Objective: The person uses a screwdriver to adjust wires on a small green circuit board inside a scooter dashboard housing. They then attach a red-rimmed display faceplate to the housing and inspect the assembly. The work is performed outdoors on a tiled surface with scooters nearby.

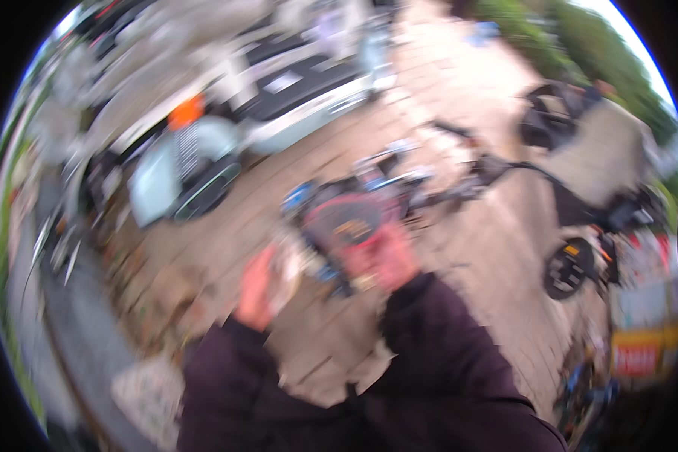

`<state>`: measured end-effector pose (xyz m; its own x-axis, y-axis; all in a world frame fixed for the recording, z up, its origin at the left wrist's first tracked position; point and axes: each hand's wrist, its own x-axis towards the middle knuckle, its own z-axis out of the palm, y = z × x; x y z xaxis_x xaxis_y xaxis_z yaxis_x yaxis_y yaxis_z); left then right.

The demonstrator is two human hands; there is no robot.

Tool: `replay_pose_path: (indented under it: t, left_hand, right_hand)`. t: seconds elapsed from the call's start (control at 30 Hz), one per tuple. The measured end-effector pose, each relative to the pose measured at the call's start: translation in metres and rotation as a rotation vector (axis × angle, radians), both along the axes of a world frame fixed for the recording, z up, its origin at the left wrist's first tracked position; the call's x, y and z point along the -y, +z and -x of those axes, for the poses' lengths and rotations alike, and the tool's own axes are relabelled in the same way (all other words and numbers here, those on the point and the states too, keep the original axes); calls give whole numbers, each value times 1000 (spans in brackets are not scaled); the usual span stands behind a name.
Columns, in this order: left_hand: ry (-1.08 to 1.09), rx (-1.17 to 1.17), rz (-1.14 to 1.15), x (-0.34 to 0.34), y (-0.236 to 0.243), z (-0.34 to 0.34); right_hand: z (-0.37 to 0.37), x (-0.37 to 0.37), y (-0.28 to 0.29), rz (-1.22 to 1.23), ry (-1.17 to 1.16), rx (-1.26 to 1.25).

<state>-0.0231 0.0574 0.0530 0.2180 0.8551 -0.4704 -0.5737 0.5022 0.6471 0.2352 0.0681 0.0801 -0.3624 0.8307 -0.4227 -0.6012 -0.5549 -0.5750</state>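
Motion blur smears both hands. My left hand [256,290] is raised at the centre left, with a pale, whitish thing [288,273] beside its fingers; whether it is gripped does not show. Farther right, my right hand [394,260] overlaps the lower right edge of a dark, round thing with a red rim [331,218]. A small brownish patch shows in its middle. The blur hides how my right fingers lie on that rim. Just beyond are blurred metal and black parts [388,173], with a blue spot [297,197] at their left.
A pale blue scooter [226,139] and other parked vehicles line the upper left. At right stands a scooter with a beige cover [599,154] and a black wheel [569,267]. Boxes [644,331] are at the lower right. Brick paving [467,279] lies underfoot; a grey kerb [83,331] runs along the left.
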Motion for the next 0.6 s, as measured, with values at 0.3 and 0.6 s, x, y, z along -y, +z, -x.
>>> replay_pose_path:
  t: [0.3,0.6]
  left_hand:
    - [643,-479,-160,90,27,214]
    - [1188,-715,309,365,2,389]
  right_hand:
    - [-8,-9,-29,-235,81,-104]
    - [14,-14,-38,-291,167,-11]
